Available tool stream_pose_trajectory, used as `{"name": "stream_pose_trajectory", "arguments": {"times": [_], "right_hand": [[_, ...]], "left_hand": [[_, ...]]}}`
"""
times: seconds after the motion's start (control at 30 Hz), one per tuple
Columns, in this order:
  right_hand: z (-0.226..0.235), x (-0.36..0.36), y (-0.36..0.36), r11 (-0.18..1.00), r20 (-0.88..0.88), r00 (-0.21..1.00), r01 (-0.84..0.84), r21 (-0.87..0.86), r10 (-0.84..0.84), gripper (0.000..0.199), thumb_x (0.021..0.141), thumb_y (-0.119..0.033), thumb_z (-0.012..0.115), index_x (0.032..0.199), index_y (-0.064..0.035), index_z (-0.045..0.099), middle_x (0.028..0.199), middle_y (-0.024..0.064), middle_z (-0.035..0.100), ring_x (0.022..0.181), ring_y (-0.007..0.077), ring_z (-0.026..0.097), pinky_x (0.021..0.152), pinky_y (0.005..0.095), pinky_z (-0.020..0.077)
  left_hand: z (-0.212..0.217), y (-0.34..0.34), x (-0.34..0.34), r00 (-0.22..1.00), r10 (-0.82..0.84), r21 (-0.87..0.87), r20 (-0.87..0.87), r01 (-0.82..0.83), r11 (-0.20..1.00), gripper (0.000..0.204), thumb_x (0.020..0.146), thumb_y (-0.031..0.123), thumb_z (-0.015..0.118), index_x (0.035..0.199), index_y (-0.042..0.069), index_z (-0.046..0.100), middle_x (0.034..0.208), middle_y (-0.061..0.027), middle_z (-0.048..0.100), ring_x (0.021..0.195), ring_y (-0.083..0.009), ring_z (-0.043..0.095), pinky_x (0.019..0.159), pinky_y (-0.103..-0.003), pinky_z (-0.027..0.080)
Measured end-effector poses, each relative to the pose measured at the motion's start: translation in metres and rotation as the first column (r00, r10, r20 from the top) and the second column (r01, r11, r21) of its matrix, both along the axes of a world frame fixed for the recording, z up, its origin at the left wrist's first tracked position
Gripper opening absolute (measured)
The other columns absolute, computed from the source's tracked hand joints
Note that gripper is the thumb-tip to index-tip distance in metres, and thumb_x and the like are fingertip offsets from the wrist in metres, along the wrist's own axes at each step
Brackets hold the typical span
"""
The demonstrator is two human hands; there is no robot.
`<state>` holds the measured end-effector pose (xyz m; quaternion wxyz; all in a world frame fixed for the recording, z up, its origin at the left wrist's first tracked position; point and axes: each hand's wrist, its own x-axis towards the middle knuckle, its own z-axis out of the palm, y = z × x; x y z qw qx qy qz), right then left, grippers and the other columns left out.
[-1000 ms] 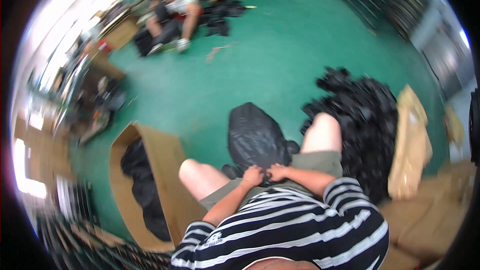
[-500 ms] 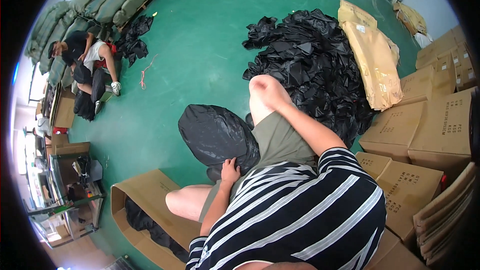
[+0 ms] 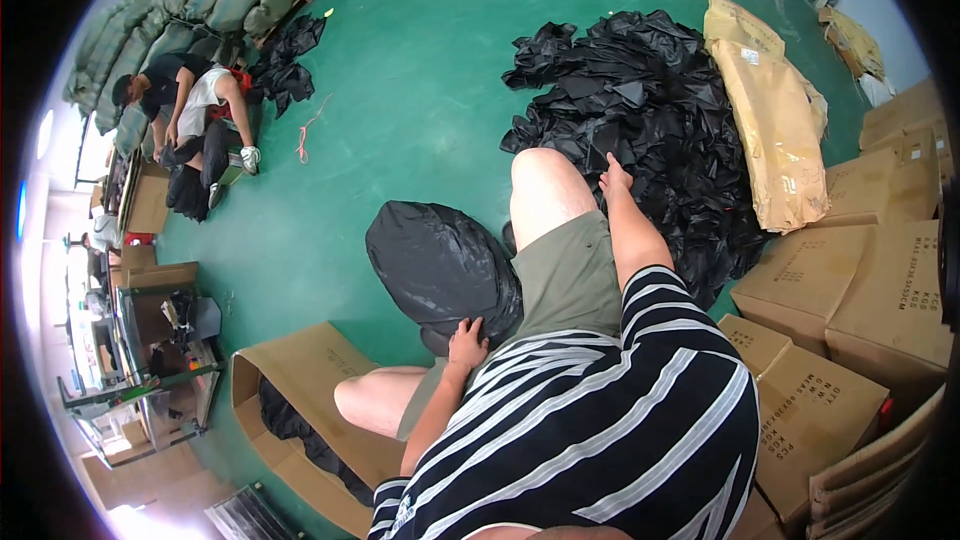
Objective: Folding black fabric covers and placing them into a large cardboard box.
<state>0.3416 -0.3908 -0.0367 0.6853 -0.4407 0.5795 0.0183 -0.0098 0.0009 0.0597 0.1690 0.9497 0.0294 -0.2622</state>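
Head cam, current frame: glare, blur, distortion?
Head view: glare washes out the left rim and lower-left corner; head view: highlights speckle the pile of black material, with a soft sheen on the black bundle; head view: fisheye skews the cartons at right, corners go black; head view: left hand and right hand show no obvious motion blur.

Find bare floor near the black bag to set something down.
Widest: green floor between pink string and black pile, beyond the black bag. Smaller: between that bag and the open carton. Crowded: right side, with the right hand at the pile, then tan sack and boxes.
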Motion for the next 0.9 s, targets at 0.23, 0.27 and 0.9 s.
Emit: {"name": "stream_pose_trajectory", "arguments": {"times": [0.23, 0.27, 0.9], "right_hand": [[0.014, 0.011, -0.030, 0.995, 0.243, 0.969, -0.013, -0.099, 0.037, 0.021, 0.078, -0.022, 0.074, 0.072, -0.0083, 0.059, 0.062, 0.0003, 0.051, 0.048, 0.0151, 0.043, 0.046, 0.0314, 0.0342], [0.023, 0.017, -0.038, 0.938, 0.208, 0.977, 0.032, -0.346, 0.043, 0.028, 0.080, -0.020, 0.072, 0.064, -0.0065, 0.053, 0.059, -0.0005, 0.045, 0.053, 0.0135, 0.041, 0.049, 0.0323, 0.0326], [0.391, -0.141, 0.184, 0.306, 0.347, -0.446, -0.162, -0.938, 0.825, 0.024, 0.075, -0.008, 0.073, 0.065, -0.0028, 0.051, 0.065, 0.0091, 0.047, 0.059, 0.0253, 0.048, 0.055, 0.0345, 0.0389]], "left_hand": [[0.000, -0.003, 0.005, 0.997, 0.070, -0.012, -0.045, -0.071, 0.997, 0.050, 0.081, 0.029, 0.063, 0.130, 0.020, 0.053, 0.125, -0.0152, 0.049, 0.114, -0.0337, 0.050, 0.093, -0.046, 0.045], [-0.001, -0.004, 0.007, 0.997, 0.067, -0.036, -0.025, -0.067, 0.997, 0.050, 0.081, 0.029, 0.063, 0.129, 0.020, 0.054, 0.123, -0.0144, 0.049, 0.113, -0.0333, 0.051, 0.092, -0.045, 0.046], [0.191, -0.024, 0.074, 0.734, 0.404, -0.826, -0.546, -0.392, -0.405, 0.069, 0.097, 0.054, 0.034, 0.148, 0.011, 0.019, 0.147, -0.0129, 0.032, 0.133, -0.0253, 0.037, 0.110, -0.042, 0.029]]}}
